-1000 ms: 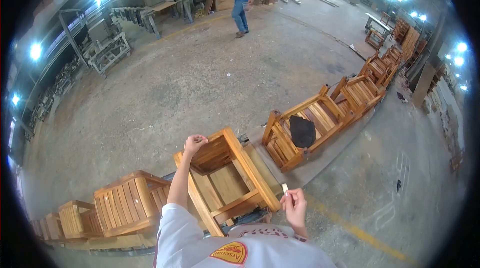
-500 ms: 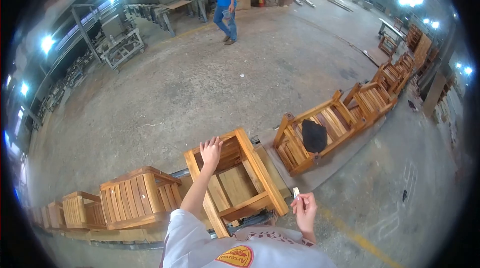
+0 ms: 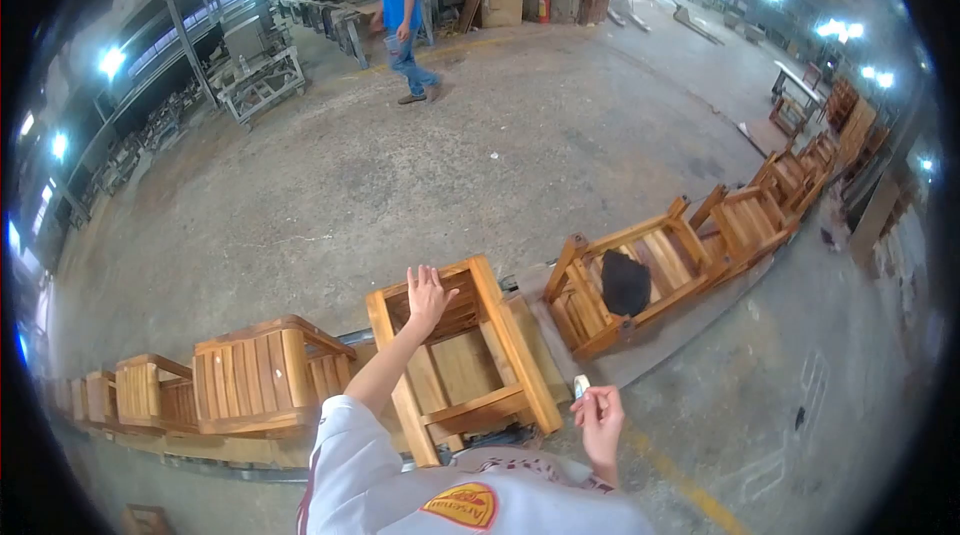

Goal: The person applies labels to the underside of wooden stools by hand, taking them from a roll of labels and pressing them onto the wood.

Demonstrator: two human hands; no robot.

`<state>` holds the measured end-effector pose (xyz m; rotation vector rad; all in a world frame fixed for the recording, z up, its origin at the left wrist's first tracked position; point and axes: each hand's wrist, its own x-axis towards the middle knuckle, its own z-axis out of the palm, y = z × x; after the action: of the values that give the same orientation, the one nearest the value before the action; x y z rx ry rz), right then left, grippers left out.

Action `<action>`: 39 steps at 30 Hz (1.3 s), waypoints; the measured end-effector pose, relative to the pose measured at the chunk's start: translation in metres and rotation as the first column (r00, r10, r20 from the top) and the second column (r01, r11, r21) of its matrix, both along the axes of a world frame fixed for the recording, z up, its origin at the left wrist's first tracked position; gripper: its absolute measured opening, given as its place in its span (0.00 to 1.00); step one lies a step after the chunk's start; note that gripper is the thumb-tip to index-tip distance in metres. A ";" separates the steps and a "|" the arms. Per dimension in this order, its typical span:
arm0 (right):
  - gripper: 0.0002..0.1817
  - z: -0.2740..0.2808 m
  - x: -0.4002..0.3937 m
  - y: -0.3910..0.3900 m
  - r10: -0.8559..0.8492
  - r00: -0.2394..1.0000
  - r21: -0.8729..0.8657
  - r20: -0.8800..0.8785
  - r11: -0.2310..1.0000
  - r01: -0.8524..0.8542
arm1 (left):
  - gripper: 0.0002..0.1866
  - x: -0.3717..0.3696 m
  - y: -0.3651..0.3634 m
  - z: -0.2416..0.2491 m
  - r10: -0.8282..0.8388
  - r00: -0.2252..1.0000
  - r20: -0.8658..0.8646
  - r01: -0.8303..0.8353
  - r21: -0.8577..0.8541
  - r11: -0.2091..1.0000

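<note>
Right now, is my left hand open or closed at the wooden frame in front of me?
Open: the left hand has its fingers spread apart over the far edge of the wooden frame.

The left hand (image 3: 428, 301) has spread open and the blue-shirted person (image 3: 401, 10) has walked left.

Right hand (image 3: 601, 419) pinches pale piece (image 3: 580, 384)

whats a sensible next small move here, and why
Probably ease the right hand over to the brown wooden frame: it pinches a small pale piece just off the frame's side, while the left hand is at its far end.
</note>
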<state>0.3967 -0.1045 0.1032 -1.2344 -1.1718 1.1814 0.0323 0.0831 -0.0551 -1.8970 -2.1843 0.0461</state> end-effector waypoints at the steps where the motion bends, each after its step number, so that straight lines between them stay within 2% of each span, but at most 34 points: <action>1: 0.02 -0.001 0.002 0.002 -0.004 1.000 0.000 -0.009 1.000 0.004 | 0.43 0.007 0.010 0.005 0.027 1.000 0.004 -0.027 -0.009 1.000; 3: 0.03 0.000 0.001 -0.002 0.050 0.999 -0.026 -0.021 0.998 -0.051 | 0.44 0.011 0.008 0.006 0.087 0.996 -0.006 -0.087 -0.057 0.995; 5: 0.04 -0.001 0.000 -0.001 0.112 0.993 -0.038 -0.021 0.993 -0.113 | 0.44 0.016 -0.003 -0.002 0.052 0.994 0.100 -0.055 0.025 0.998; 7: 0.07 0.001 0.001 -0.001 0.205 0.979 -0.079 0.010 0.976 -0.203 | 0.41 0.046 -0.035 0.039 -0.027 0.982 0.186 0.008 0.098 0.995; 8: 0.07 -0.003 0.000 -0.003 0.233 0.972 -0.083 -0.003 0.969 -0.233 | 0.38 0.063 -0.056 0.080 -0.019 0.800 0.600 0.131 -0.143 0.981; 9: 0.08 -0.005 -0.001 -0.002 0.262 0.965 -0.086 -0.016 0.961 -0.262 | 0.35 0.077 -0.071 0.108 0.112 0.467 0.877 0.339 -0.295 0.893; 10: 0.09 -0.003 -0.001 -0.002 0.316 0.949 -0.111 0.017 0.943 -0.312 | 0.31 0.088 -0.088 0.083 -0.075 0.322 0.944 0.480 -0.095 0.872; 12: 0.10 0.006 -0.002 -0.004 0.380 0.924 -0.122 0.039 0.920 -0.373 | 0.30 0.133 -0.142 0.138 -0.089 0.095 0.991 0.550 0.022 0.835; 13: 0.10 0.008 -0.002 -0.004 0.415 0.908 -0.129 0.050 0.905 -0.406 | 0.30 0.148 -0.163 0.159 -0.104 0.061 0.993 0.539 0.055 0.840; 14: 0.12 0.005 0.000 -0.006 0.456 0.885 -0.137 0.091 0.886 -0.442 | 0.29 0.160 -0.174 0.150 -0.148 0.017 0.989 0.525 0.118 0.843; 15: 0.12 0.000 0.002 -0.009 0.466 0.880 -0.125 0.093 0.882 -0.454 | 0.26 0.173 -0.187 0.162 -0.173 0.041 0.984 0.461 0.135 0.877; 17: 0.11 -0.007 0.006 -0.010 0.489 0.866 -0.088 0.106 0.872 -0.482 | 0.21 0.188 -0.201 0.144 -0.250 0.049 0.967 0.350 0.218 0.911; 20: 0.12 -0.005 0.017 -0.009 0.590 0.794 -0.149 0.145 0.806 -0.572 | 0.17 0.203 -0.220 0.144 -0.131 -0.015 0.991 0.193 0.132 0.972; 23: 0.13 -0.002 0.024 -0.011 0.657 0.736 -0.177 0.164 0.754 -0.633 | 0.15 0.211 -0.233 0.146 -0.063 -0.027 0.998 0.121 0.066 0.990; 24: 0.12 -0.001 0.027 -0.011 0.675 0.720 -0.194 0.161 0.737 -0.647 | 0.14 0.216 -0.237 0.144 -0.050 -0.106 0.993 0.091 0.060 0.994; 27: 0.14 0.000 0.034 -0.010 0.725 0.671 -0.227 0.151 0.687 -0.691 | 0.15 0.232 -0.250 0.148 -0.079 -0.212 0.974 -0.017 0.077 0.997; 31: 0.24 -0.002 0.047 -0.017 0.758 0.634 -0.245 0.155 0.651 -0.719 | 0.16 0.248 -0.264 0.128 -0.031 -0.154 0.988 -0.034 0.026 0.999; 35: 0.33 -0.010 0.062 -0.022 0.757 0.636 -0.245 0.147 0.651 -0.718 | 0.14 0.268 -0.276 0.112 -0.019 -0.159 0.987 -0.076 0.007 0.997; 37: 0.32 -0.012 0.067 -0.024 0.760 0.638 -0.242 0.123 0.646 -0.724 | 0.13 0.278 -0.279 0.118 -0.069 -0.174 0.982 -0.139 0.045 0.989; 39: 0.30 -0.015 0.074 -0.025 0.759 0.646 -0.242 0.081 0.643 -0.726 | 0.10 0.285 -0.280 0.121 -0.120 -0.059 0.991 -0.165 0.109 0.980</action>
<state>0.4712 -0.1300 0.0879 -1.0056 -1.8454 1.8595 0.3177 -0.1964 0.0655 -1.8503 -2.6356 -2.3034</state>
